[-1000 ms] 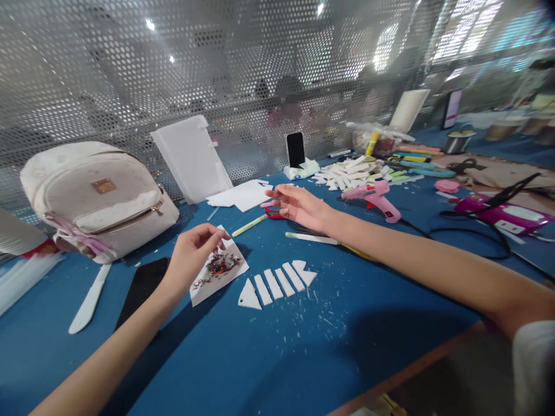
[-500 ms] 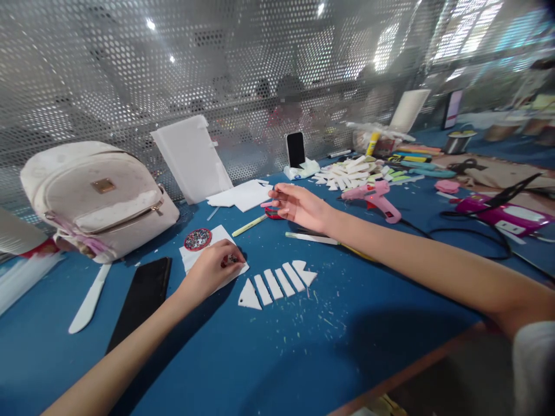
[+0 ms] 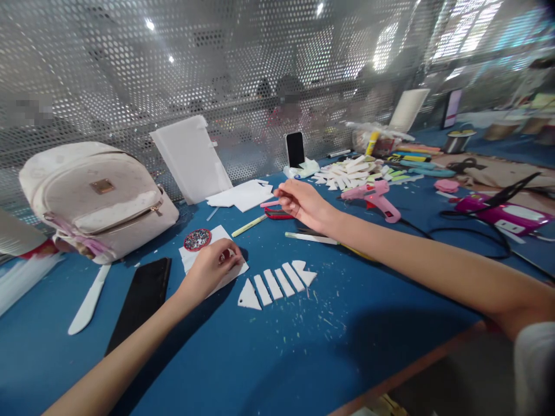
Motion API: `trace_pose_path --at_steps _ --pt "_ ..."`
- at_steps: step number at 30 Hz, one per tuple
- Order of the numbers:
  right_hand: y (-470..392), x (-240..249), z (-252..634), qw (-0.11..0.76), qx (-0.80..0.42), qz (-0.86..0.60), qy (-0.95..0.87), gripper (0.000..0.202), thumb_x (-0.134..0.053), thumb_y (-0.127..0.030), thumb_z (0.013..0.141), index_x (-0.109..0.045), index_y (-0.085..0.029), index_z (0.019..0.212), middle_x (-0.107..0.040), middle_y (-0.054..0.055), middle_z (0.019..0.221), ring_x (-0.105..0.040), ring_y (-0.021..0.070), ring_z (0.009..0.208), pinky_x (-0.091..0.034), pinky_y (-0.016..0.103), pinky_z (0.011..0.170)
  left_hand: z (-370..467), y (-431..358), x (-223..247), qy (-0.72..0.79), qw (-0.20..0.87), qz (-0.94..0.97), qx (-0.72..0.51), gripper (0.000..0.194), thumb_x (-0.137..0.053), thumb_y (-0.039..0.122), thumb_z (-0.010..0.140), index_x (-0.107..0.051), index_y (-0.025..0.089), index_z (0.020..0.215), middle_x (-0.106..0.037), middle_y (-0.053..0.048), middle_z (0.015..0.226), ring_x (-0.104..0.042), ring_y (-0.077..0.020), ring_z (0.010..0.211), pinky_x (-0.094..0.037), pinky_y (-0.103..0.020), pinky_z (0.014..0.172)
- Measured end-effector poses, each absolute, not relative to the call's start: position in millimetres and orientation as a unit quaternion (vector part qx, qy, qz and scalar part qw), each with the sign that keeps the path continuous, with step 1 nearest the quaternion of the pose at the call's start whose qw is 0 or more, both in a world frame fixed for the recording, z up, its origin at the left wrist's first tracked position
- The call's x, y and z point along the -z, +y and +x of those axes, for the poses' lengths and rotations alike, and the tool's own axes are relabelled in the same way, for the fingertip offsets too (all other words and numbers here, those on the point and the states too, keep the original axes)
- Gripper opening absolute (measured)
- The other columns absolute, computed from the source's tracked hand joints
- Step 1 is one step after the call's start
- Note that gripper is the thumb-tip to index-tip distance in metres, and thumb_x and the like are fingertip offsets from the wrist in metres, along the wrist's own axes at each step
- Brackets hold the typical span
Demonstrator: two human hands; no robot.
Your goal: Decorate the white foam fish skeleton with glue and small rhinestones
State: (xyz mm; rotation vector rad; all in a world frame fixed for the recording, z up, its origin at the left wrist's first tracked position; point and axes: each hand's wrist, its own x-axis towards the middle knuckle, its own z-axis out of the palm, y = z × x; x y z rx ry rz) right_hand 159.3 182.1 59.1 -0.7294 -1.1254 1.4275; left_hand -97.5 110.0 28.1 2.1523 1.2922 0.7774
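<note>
Left hand [image 3: 214,263]: I see it curled over the white paper's [image 3: 219,231] right side.
Red-rimmed disc [image 3: 198,240]: at the paper's far edge.
Right hand [image 3: 303,205]: raised, fingers bent.
White strips [image 3: 273,283]: near the paper's right corner.

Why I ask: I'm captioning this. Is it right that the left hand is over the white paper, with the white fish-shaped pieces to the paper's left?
Not quite: the head view shows the white fish-shaped pieces right of the white paper. The left hand is over it.

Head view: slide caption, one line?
Left hand over white paper, right hand curled, white pieces laid fish-shaped on a blue table.
</note>
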Motion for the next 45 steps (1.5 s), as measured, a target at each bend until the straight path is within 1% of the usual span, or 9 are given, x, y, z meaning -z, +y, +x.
trace_pose_path --at_steps 4,8,13,18,22,27,32,37,45 --pt "173 -64 158 0.589 -0.513 -0.305 -0.545 0.024 -0.070 -0.034 0.084 -0.051 -0.020 0.077 -0.062 0.000 0.075 -0.053 0.0070 0.060 -0.042 0.020 0.051 -98 111 -29 0.484 0.289 0.752 -0.342 0.015 -0.060 0.033 0.086 -0.063 0.019 0.080 -0.066 -0.003 0.073 -0.057 -0.0140 0.058 -0.043 -0.026 0.056" --pt "165 -63 151 0.553 -0.457 -0.279 -0.639 0.025 -0.070 -0.039 0.085 -0.054 -0.020 0.082 -0.064 -0.001 0.074 -0.059 0.0085 0.062 -0.048 0.023 0.056 -94 110 -25 0.479 0.309 0.715 -0.404 0.019 -0.063 0.038 0.085 -0.061 0.020 0.081 -0.065 -0.003 0.077 -0.061 -0.0150 0.066 -0.046 -0.026 0.059" --pt "163 -38 127 0.462 -0.526 -0.262 -0.664 0.025 -0.072 -0.036 0.082 -0.057 -0.018 0.092 -0.069 0.003 0.080 -0.068 0.0147 0.074 -0.055 0.028 0.065 -87 103 -20 0.484 0.307 0.694 -0.437 0.015 -0.067 0.034 0.083 -0.064 0.020 0.087 -0.066 -0.002 0.079 -0.062 -0.0148 0.066 -0.047 -0.026 0.061" --pt "168 -19 110 0.406 -0.558 -0.226 -0.688 0.021 -0.071 -0.023 0.082 -0.058 -0.018 0.097 -0.069 0.003 0.087 -0.069 0.0147 0.081 -0.058 0.030 0.075 -83 98 -17 0.494 0.291 0.685 -0.449 0.011 -0.066 0.029 0.083 -0.065 0.021 0.091 -0.067 -0.002 0.081 -0.064 -0.0160 0.070 -0.049 -0.026 0.063" --pt "169 -12 111 0.408 -0.558 -0.200 -0.694 0.019 -0.071 -0.017 0.082 -0.058 -0.018 0.096 -0.067 0.001 0.089 -0.066 0.0121 0.083 -0.056 0.028 0.081 -84 99 -11 0.503 0.297 0.678 -0.447 0.010 -0.066 0.026 0.085 -0.064 0.022 0.093 -0.069 -0.001 0.084 -0.064 -0.0154 0.072 -0.051 -0.026 0.067" --pt "161 -9 119 0.394 -0.555 -0.203 -0.704 0.018 -0.069 -0.014 0.085 -0.059 -0.020 0.099 -0.066 0.001 0.093 -0.067 0.0124 0.085 -0.055 0.028 0.083 -84 98 -5 0.527 0.337 0.627 -0.464 0.016 -0.073 0.026 0.083 -0.064 0.023 0.096 -0.069 0.000 0.083 -0.062 -0.0137 0.069 -0.050 -0.025 0.065" --pt "157 -10 122 0.377 -0.526 -0.170 -0.743 0.025 -0.070 -0.013 0.086 -0.060 -0.022 0.106 -0.066 0.002 0.097 -0.067 0.0133 0.090 -0.056 0.028 0.087 -84 92 -9 0.526 0.359 0.608 -0.474 0.016 -0.076 0.027 0.082 -0.065 0.023 0.092 -0.070 -0.001 0.080 -0.063 -0.0142 0.068 -0.050 -0.024 0.062" --pt "163 -12 124 0.380 -0.483 -0.146 -0.776 0.023 -0.071 -0.016 0.088 -0.061 -0.021 0.108 -0.067 0.002 0.098 -0.066 0.0133 0.089 -0.056 0.030 0.087 -83 87 -14 0.523 0.363 0.618 -0.460 0.016 -0.076 0.026 0.081 -0.065 0.022 0.093 -0.071 -0.001 0.082 -0.065 -0.0146 0.071 -0.051 -0.023 0.063" --pt "161 -11 124 0.378 -0.497 -0.143 -0.768 0.022 -0.071 -0.014 0.087 -0.062 -0.018 0.106 -0.067 0.002 0.095 -0.067 0.0126 0.088 -0.056 0.029 0.085 -82 91 -14 0.520 0.373 0.627 -0.443 0.017 -0.075 0.025 0.082 -0.064 0.023 0.095 -0.071 0.001 0.081 -0.064 -0.0117 0.071 -0.050 -0.020 0.065"
